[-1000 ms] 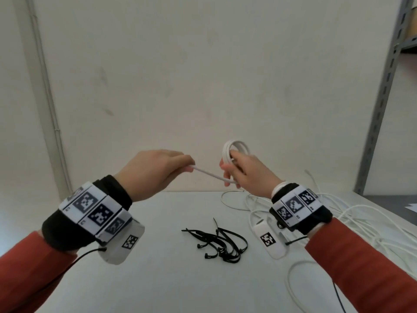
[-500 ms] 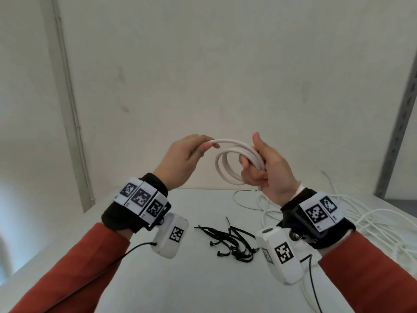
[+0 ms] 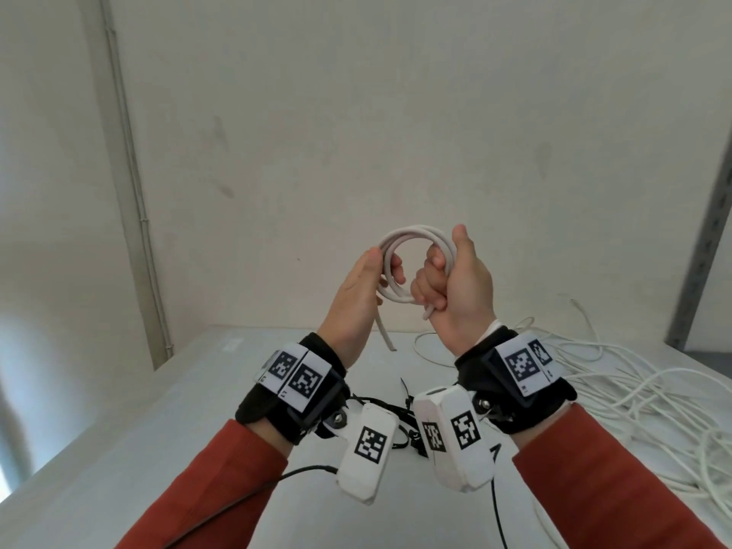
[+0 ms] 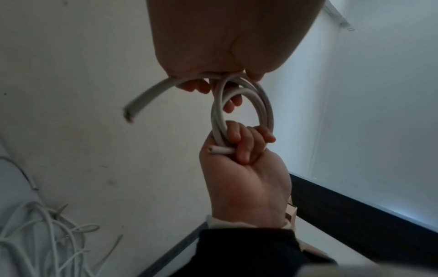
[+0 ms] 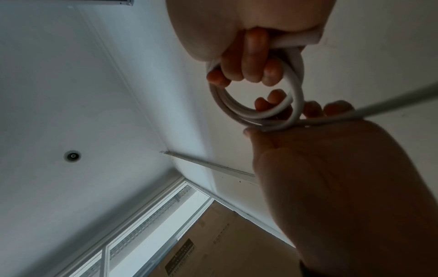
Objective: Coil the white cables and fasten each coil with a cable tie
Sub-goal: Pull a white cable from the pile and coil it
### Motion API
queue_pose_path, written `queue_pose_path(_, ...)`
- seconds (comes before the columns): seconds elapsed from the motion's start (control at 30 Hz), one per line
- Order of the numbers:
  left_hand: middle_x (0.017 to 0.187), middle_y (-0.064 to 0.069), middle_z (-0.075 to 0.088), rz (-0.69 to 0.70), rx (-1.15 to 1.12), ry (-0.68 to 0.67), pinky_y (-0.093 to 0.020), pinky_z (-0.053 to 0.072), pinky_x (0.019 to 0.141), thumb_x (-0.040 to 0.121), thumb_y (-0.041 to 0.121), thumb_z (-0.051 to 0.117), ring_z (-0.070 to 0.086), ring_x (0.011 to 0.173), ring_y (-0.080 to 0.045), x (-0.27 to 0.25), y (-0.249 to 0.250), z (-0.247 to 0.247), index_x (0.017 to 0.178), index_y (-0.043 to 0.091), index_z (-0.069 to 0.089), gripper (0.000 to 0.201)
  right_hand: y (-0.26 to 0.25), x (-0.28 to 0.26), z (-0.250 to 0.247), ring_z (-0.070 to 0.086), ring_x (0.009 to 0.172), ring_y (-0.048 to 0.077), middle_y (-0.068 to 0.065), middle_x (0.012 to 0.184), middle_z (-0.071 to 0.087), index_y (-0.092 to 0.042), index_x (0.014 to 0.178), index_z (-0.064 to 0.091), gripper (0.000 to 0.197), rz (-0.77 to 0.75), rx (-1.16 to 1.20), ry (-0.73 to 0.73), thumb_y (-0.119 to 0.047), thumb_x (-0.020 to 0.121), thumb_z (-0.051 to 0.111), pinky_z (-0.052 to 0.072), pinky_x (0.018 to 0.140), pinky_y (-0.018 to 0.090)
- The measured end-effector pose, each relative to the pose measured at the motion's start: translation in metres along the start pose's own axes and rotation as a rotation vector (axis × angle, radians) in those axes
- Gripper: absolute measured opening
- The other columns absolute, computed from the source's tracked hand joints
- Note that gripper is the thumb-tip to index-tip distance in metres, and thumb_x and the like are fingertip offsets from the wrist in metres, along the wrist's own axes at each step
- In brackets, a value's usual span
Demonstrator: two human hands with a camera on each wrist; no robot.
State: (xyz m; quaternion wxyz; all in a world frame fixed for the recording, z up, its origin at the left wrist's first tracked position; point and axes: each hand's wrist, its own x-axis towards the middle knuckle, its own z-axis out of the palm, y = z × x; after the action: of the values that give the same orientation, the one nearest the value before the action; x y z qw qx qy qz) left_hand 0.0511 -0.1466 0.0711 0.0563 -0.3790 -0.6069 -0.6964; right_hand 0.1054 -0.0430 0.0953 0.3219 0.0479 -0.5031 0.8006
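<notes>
Right hand (image 3: 455, 295) fist-grips round, smooth white cable coil (image 3: 412, 241); left hand (image 3: 356, 299) pinches its opposite side.

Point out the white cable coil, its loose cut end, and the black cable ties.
white cable coil (image 3: 412, 234): head view, top arc of the loops held between both hands.
loose cut end (image 4: 129, 114): left wrist view, the tip of the free tail.
black cable ties (image 3: 404, 390): head view, a strap visible between the wrists, on the table.

Coil (image 3: 416, 267) raised between hands, cable ties (image 3: 404, 406) on table (image 3: 190, 422) below, loose cables (image 3: 633, 390) right
</notes>
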Motion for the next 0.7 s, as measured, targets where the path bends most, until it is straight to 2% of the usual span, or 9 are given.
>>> queue_pose_path(0.07, 0.067, 0.006, 0.053, -0.020, -0.187, -0.006, -0.031, 0.040, 0.076, 0.103, 0.036, 0.030, 0.050, 0.073, -0.013, 0.004, 0.002, 0.001, 0.087, 0.013, 0.055, 0.037, 0.005, -0.001, 0.004, 0.021, 0.033, 0.014, -0.003, 0.036, 0.022, -0.015, 0.052, 0.039, 0.057, -0.016, 0.000, 0.029, -0.042, 0.102, 0.029, 0.026, 0.047, 0.028)
queue_pose_path(0.13, 0.059, 0.002, 0.046, -0.088, -0.424, -0.028, -0.030, 0.043, 0.071, 0.102, 0.036, 0.030, 0.050, 0.065, -0.016, 0.008, 0.007, -0.002, 0.084, 0.010, 0.053, 0.040, 0.009, -0.002, 0.005, 0.026, 0.036, 0.016, -0.002, 0.037, 0.024, -0.014, 0.056, 0.037, 0.054, -0.015, 0.013, 0.037, -0.040, 0.103, 0.030, 0.031, 0.050, 0.029)
queue_pose_path(0.2, 0.057, 0.002, 0.038, -0.127, -0.468, -0.026, -0.026, 0.044, 0.063, 0.102, 0.040, 0.027, 0.043, 0.056, -0.014, 0.010, 0.008, -0.005, 0.082, 0.009, 0.051, 0.043, 0.012, -0.003, 0.004, 0.031, 0.037, 0.017, -0.002, 0.038, 0.026, -0.013, 0.059, 0.038, 0.051, -0.003, 0.007, 0.014, -0.037, 0.103, 0.030, 0.037, 0.054, 0.032)
queue_pose_path(0.3, 0.054, 0.007, 0.032, -0.096, -0.327, 0.000, -0.023, 0.036, 0.057, 0.103, 0.037, 0.027, 0.031, 0.050, -0.010, 0.012, 0.008, -0.006, 0.076, 0.012, 0.046, 0.041, 0.013, -0.001, 0.000, 0.037, 0.036, 0.017, 0.000, 0.036, 0.029, -0.010, 0.061, 0.043, 0.050, 0.021, -0.057, -0.040, -0.033, 0.103, 0.031, 0.044, 0.061, 0.036)
queue_pose_path(0.37, 0.054, 0.011, 0.033, -0.055, -0.135, 0.017, -0.020, 0.034, 0.055, 0.103, 0.034, 0.029, 0.031, 0.049, -0.007, 0.012, 0.008, -0.008, 0.071, 0.015, 0.044, 0.040, 0.011, 0.000, -0.002, 0.038, 0.035, 0.018, 0.001, 0.035, 0.031, -0.007, 0.060, 0.047, 0.052, 0.041, -0.126, -0.054, -0.034, 0.102, 0.033, 0.047, 0.066, 0.042)
queue_pose_path(0.47, 0.058, 0.012, 0.037, -0.013, 0.049, -0.005, -0.017, 0.034, 0.053, 0.103, 0.031, 0.033, 0.035, 0.049, -0.002, 0.013, 0.009, -0.009, 0.070, 0.017, 0.044, 0.037, 0.006, 0.001, -0.003, 0.033, 0.031, 0.018, 0.001, 0.034, 0.031, -0.005, 0.058, 0.051, 0.059, 0.038, -0.291, -0.030, -0.042, 0.101, 0.033, 0.051, 0.063, 0.043)
queue_pose_path(0.57, 0.055, 0.012, 0.035, -0.095, -0.001, -0.067, -0.019, 0.030, 0.053, 0.103, 0.032, 0.034, 0.031, 0.048, -0.005, 0.014, 0.010, -0.008, 0.070, 0.016, 0.044, 0.038, 0.006, 0.001, -0.001, 0.025, 0.030, 0.014, -0.002, 0.034, 0.027, -0.007, 0.057, 0.047, 0.055, 0.022, -0.299, 0.020, -0.038, 0.101, 0.036, 0.041, 0.050, 0.035)
queue_pose_path(0.63, 0.053, 0.009, 0.030, -0.198, -0.177, -0.114, -0.023, 0.026, 0.055, 0.102, 0.034, 0.035, 0.025, 0.049, -0.009, 0.015, 0.012, -0.008, 0.070, 0.014, 0.047, 0.040, 0.008, 0.001, -0.001, 0.021, 0.031, 0.013, -0.004, 0.035, 0.024, -0.007, 0.056, 0.046, 0.051, 0.000, -0.234, 0.046, -0.032, 0.100, 0.037, 0.030, 0.047, 0.030)
queue_pose_path(0.7, 0.053, 0.006, 0.026, -0.258, -0.243, -0.156, -0.025, 0.025, 0.057, 0.100, 0.041, 0.037, 0.024, 0.050, -0.010, 0.016, 0.014, -0.010, 0.069, 0.013, 0.050, 0.043, 0.011, 0.001, -0.004, 0.020, 0.033, 0.013, -0.004, 0.035, 0.023, -0.006, 0.058, 0.048, 0.052, -0.031, -0.190, 0.052, -0.032, 0.101, 0.037, 0.028, 0.045, 0.028)
